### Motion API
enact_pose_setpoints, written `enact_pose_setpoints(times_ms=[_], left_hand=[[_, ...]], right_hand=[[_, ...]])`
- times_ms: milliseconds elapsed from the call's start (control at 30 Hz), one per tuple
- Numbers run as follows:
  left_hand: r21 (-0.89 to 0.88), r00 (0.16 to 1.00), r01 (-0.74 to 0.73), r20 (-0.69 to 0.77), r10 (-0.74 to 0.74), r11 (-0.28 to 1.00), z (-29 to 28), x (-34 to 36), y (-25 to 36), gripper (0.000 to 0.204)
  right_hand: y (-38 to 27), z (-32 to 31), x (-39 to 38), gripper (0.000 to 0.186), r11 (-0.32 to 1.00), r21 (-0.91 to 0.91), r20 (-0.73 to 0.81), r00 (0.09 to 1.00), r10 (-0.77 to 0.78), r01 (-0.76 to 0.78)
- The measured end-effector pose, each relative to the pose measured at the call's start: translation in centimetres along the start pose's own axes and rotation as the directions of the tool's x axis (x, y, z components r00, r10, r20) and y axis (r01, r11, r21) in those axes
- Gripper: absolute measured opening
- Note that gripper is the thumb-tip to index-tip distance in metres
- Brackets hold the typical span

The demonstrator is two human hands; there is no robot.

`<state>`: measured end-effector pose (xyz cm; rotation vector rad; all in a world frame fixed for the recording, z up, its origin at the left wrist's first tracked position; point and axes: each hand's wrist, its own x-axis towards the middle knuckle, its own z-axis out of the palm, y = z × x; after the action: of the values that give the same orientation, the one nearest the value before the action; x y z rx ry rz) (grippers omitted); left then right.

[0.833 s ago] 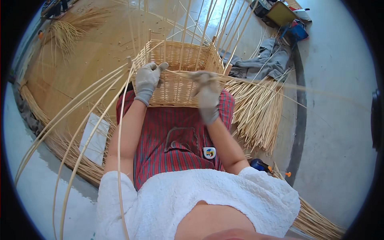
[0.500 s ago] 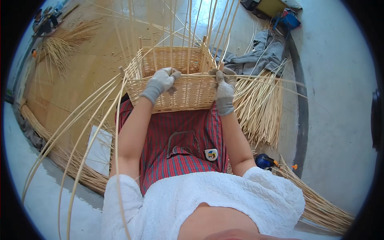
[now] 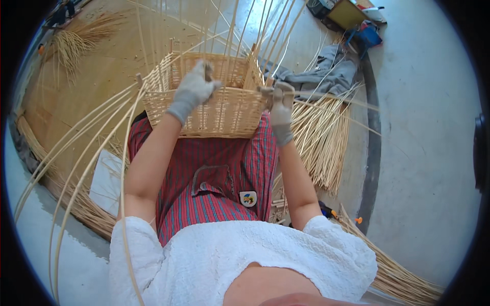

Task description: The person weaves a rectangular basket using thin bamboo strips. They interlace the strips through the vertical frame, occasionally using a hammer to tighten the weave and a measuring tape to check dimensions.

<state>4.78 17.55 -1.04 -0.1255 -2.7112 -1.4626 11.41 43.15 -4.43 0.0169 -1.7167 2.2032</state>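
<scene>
Two-handed, clamped cane (image 3: 319,94) with right hand (image 3: 278,97) at right end of basket (image 3: 227,116), best kept taut; couldn't tell grip of left hand (image 3: 195,87).

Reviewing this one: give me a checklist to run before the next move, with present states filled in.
1. Basket resting on the striped cloth over the lap: ok.
2. Both hands gloved: ok.
3. Right hand holding the pale strand by the right front corner: ok.
4. Left hand gripping anything at the front rim: cannot tell, blurred.
5. Long rod clear of the white sleeve: not ok, it crosses in view.
</scene>
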Motion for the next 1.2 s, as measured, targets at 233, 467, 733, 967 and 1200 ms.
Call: enact_pose_setpoints(times_ms=[233,467,733,967,1200], left_hand=[[-0.060,0.963,0.114,-0.239,-0.125,0.992,0.3,0.9,2.1,0.056],[0.021,0.959,-0.099,0.268,0.090,0.995,9.3,-0.2,0.2,0.025],[-0.035,0.909,0.291,0.323,-0.264,0.956,8.2,-2.1,6.1,0.030],[0.431,0.670,-0.599,-0.193,0.717,0.675,9.1,-4.4,6.0,0.057],[0.321,0.882,-0.447,0.001,0.472,0.835,12.6,-3.7,6.4,0.057]], right_hand=[[-5.2,1.9,-2.6,0.012,1.000,-0.010,0.054,0.999,-0.010,0.011],[-5.6,-3.5,1.3,0.021,0.994,-0.081,-0.264,0.963,0.050,-0.074],[-7.3,0.3,11.6,0.027,0.968,0.238,-0.088,0.994,-0.065,0.084],[1.4,-9.8,9.1,0.023,0.893,0.445,-0.332,0.913,0.237,-0.070],[-2.2,-8.2,7.0,0.025,0.936,0.349,-0.383,0.907,0.177,-0.036]])
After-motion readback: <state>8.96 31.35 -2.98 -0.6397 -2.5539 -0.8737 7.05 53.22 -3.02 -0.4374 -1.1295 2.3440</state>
